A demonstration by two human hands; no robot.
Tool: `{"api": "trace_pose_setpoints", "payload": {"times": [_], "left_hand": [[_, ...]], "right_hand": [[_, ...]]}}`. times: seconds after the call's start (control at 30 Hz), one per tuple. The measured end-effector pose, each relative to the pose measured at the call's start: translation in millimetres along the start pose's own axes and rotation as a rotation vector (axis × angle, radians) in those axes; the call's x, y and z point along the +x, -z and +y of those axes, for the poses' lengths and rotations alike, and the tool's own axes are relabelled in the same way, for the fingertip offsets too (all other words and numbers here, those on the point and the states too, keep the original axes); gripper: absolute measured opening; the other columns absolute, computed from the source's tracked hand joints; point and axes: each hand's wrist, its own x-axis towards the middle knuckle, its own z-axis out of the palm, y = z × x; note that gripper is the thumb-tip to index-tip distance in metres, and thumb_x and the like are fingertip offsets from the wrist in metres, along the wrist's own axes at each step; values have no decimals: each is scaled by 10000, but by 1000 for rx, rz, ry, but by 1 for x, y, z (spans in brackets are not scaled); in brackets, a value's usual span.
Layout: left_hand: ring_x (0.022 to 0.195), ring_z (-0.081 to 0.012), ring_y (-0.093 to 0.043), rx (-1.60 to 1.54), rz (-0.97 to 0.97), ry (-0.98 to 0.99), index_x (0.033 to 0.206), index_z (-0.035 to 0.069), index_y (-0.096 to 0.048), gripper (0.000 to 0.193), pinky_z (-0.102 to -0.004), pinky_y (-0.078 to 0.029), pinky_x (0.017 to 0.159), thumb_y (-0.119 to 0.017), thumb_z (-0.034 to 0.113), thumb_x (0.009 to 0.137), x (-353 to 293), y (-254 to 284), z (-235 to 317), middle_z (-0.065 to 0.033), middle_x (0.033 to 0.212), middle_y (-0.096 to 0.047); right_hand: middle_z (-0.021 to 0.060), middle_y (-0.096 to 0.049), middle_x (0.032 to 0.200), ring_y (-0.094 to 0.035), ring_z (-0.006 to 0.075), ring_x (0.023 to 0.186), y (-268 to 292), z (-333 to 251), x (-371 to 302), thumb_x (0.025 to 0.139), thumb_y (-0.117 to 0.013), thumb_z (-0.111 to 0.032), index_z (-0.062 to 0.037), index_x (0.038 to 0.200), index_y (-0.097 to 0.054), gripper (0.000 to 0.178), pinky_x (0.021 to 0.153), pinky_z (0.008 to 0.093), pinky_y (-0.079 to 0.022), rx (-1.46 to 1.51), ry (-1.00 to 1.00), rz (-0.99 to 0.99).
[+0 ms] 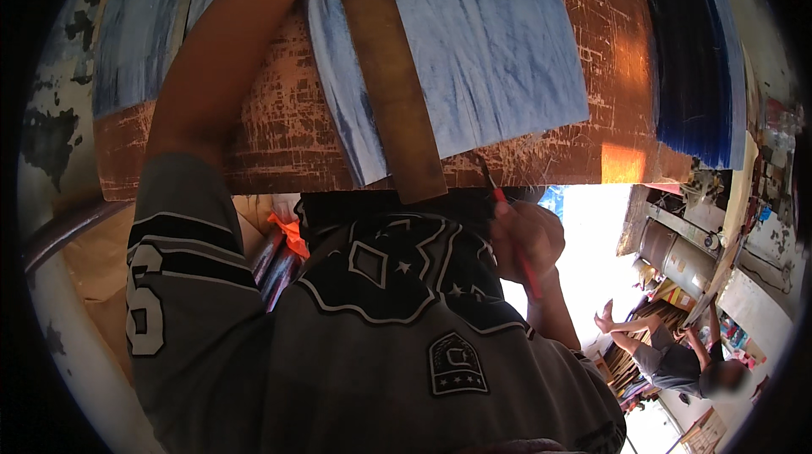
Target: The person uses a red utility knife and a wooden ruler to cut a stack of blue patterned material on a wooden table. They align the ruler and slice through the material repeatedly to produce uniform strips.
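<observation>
On the scratched brown board (288, 124), 1 blue sheet (482, 39) lies under 1 flat bar (389, 73) | right hand (526, 238) is clamped on red-handled tool (499, 194) | left hand is out of view, grip I cannot tell | sheet looks thin, light, bendable; probably best held near its edges

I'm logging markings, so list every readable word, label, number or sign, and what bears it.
Left sleeve: a large pale number, not copied here.
Shirt front: black, pale-edged shapes with stars, too folded to read.
Shield-shaped badge: one letter-like mark above a row of stars, not copied.
Background clutter: any print is too small to read.
Blue-white sheet, brown strip: no text seen.
</observation>
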Motion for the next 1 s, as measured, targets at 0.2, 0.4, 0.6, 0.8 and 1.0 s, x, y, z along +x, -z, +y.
{"api": "trace_pose_setpoints", "payload": {"times": [0.2, 0.4, 0.6, 0.8, 1.0], "left_hand": [[1650, -427, -289, -1, 4, 33, 1675, 118, -484, 742, -588, -242, 1334, -527, 611, 1122, 0, 1, 2, -206, 1763, -377], [1646, -428, -296, -17, -5, -23, 1676, 102, -478, 749, -595, -244, 1333, -516, 610, 1127, 1, 1, 0, -205, 1751, -399], [1632, -423, -328, -16, 24, -31, 1667, 87, -488, 763, -583, -258, 1327, -525, 618, 1120, -3, 0, -1, -208, 1744, -411], [1625, -419, -344, -8, 17, -45, 1656, 74, -502, 760, -569, -274, 1322, -531, 612, 1119, 0, -2, -4, -213, 1734, -425], [1635, -415, -325, 1, 16, -60, 1666, 70, -481, 779, -572, -273, 1326, -513, 626, 1121, 2, -3, -5, -204, 1740, -419]], "right_hand": [[164, -770, 901, -748, 259, 717, 9, 7, 13, 943, -754, -2, 3, 1220, -690, 285, 658, 343, -584, -34, -23, 81], [171, -765, 915, -741, 249, 701, -14, 20, 58, 911, -798, 60, -2, 1223, -692, 336, 639, 336, -558, -11, 20, 84], [116, -711, 750, -679, 263, 579, -24, 23, 80, 911, -801, 60, -42, 1210, -692, 334, 538, 361, -490, 75, -15, 58], [122, -723, 758, -680, 255, 578, -25, 26, 78, 923, -798, 50, -42, 1204, -686, 316, 535, 355, -490, 75, -29, 61], [129, -716, 747, -679, 260, 571, -21, 22, 81, 933, -791, 41, -43, 1190, -687, 290, 527, 359, -485, 60, -48, 34]]}}
